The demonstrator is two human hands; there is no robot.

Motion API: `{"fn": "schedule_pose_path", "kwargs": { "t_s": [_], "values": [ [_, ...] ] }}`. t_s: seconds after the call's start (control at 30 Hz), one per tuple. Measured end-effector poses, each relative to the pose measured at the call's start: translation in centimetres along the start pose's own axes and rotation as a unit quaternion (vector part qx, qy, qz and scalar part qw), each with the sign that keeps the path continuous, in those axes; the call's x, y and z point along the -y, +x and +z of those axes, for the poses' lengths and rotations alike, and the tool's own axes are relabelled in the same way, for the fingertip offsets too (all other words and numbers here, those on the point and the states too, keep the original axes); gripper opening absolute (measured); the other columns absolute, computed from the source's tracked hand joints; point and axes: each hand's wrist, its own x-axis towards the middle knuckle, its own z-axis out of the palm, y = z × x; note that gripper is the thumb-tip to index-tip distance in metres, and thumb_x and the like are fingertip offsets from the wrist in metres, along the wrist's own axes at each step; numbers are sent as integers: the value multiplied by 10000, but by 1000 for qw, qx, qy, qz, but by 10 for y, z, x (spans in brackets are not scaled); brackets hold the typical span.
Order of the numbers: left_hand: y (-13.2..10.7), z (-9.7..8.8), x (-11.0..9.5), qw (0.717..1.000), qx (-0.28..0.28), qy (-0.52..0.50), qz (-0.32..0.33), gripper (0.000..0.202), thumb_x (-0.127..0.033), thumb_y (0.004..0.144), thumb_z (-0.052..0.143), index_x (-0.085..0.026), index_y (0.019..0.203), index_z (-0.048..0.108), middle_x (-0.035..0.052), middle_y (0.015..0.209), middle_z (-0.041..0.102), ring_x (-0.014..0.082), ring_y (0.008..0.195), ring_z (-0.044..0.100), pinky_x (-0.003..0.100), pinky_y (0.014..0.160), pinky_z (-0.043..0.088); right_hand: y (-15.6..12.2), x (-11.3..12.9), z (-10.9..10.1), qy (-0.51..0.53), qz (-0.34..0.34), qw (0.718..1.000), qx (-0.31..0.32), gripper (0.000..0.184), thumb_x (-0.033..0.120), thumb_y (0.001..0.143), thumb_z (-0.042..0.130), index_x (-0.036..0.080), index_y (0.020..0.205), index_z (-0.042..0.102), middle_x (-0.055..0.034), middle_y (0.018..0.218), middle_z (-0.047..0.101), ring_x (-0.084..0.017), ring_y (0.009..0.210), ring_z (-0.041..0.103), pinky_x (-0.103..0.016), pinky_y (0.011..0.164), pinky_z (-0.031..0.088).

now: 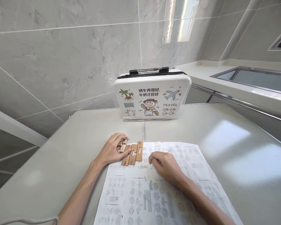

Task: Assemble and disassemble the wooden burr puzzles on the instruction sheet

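Several notched wooden puzzle pieces [134, 152] lie side by side on the top edge of a printed instruction sheet [161, 187] on a pale table [61, 162]. My left hand [112, 149] rests on the leftmost pieces, fingers curled over one of them. My right hand [162, 164] lies on the sheet just right of the pieces, fingers loosely curled under, with nothing visible in it.
A small white suitcase-shaped box [152, 95] with cartoon prints and a black handle stands upright at the table's far edge against the tiled wall [72, 56]. A counter with a recessed sink [255, 78] runs along the right.
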Motion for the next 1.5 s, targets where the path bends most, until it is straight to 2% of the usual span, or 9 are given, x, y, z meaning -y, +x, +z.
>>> {"fn": "schedule_pose_path", "kwargs": {
  "t_s": [0.53,0.77,0.87,0.97,1.03,1.13,1.3,1.4,1.5],
  "values": [
    [-2,4,9,989,-98,107,0,305,-462,841,780,-206,962,669,54,925,732,227,850,677,332,738,532,1,-2,0,-2,-4,1000,2,286,69,872,439,221,772,660,34,612,594,-139,552,500,-268,589,331],
    [2,-1,-19,985,-147,38,78,288,-308,759,788,-207,994,656,54,911,742,225,810,680,342,703,553,0,4,-1,128,44,991,5,199,160,948,500,229,852,659,64,556,447,-133,500,415,-274,549,319],
    [4,2,-44,981,-154,-5,121,380,-318,713,801,-203,1042,649,63,909,738,222,777,666,346,668,544,1,15,-5,327,90,939,55,156,348,1023,563,233,1109,621,16,758,600,-152,597,548,-257,515,406],
    [4,9,-70,971,-166,-46,163,443,-351,685,813,-206,1066,638,51,870,733,218,747,667,346,650,534,1,26,-11,466,91,867,153,495,499,1000,652,256,1403,500,-89,1152,666,-207,854,667,-308,618,562],
    [3,15,-84,964,-173,-71,187,485,-373,674,798,-207,1099,634,44,850,729,222,733,672,356,648,536,0,31,-13,510,72,832,205,589,531,988,681,270,1470,467,-90,1218,651,-222,977,663,-379,814,587],
    [-1,24,-98,965,-159,-94,188,476,-364,672,760,-234,1109,620,36,852,729,230,713,674,376,640,532,-1,32,-8,530,36,814,237,446,543,991,685,243,1312,610,-45,1086,648,-217,1025,610,-392,967,502],
    [-7,37,-103,980,-95,-115,132,513,-425,675,776,-264,1119,574,43,836,693,257,711,649,413,627,521,-4,25,7,553,74,794,240,348,542,1001,673,201,947,631,21,823,531,-142,750,488,-290,745,452],
    [-8,41,-100,984,-71,-130,98,585,-457,710,755,-256,1209,525,63,910,669,274,783,642,440,696,529,-4,24,9,597,126,759,228,360,544,956,734,196,963,640,15,839,551,-145,760,527,-278,734,461],
    [-7,40,-98,981,-52,-152,106,680,-486,783,747,-254,1351,454,89,1050,652,295,930,637,476,842,528,-4,27,4,626,154,736,207,352,512,959,744,206,1121,679,-24,951,649,-182,883,636,-327,865,517]
  ]
}}
